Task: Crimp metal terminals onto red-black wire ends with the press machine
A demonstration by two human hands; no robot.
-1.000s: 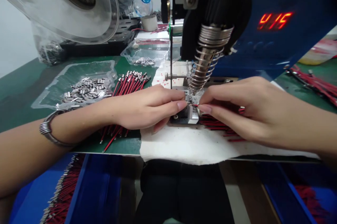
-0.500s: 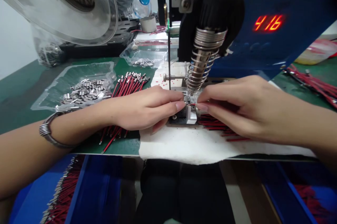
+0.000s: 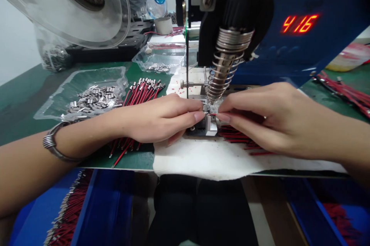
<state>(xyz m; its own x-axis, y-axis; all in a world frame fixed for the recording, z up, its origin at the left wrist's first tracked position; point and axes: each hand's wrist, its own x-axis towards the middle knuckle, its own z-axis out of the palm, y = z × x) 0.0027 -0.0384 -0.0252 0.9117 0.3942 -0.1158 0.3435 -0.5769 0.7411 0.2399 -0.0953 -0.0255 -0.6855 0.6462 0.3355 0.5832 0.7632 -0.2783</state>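
My left hand (image 3: 164,120) reaches in from the left, thumb and forefinger pinched on a small silver part (image 3: 206,113) at the metal fixture (image 3: 211,127). Most of that part is hidden by the fingertips. On the other side, my right hand (image 3: 268,118) pinches a thin red wire (image 3: 213,114) whose end meets the part. Right above the fingertips stands the spring-wrapped soldering iron (image 3: 219,80) of the machine. Its tip is close to the joint; whether it touches I cannot tell. More red and black wires (image 3: 235,135) lie under my right hand.
A clear tray (image 3: 54,101) of small silver cylinders and a bundle of wired parts (image 3: 141,95) lie at left. White cloth (image 3: 196,161) covers the front edge. The blue machine (image 3: 260,68) reads 416. A large reel (image 3: 115,10) overhangs the back left. Blue bins (image 3: 101,207) sit below.
Both hands keep the same pinch at the fixture. The view has shifted very slightly, so the machine appears a little further right.
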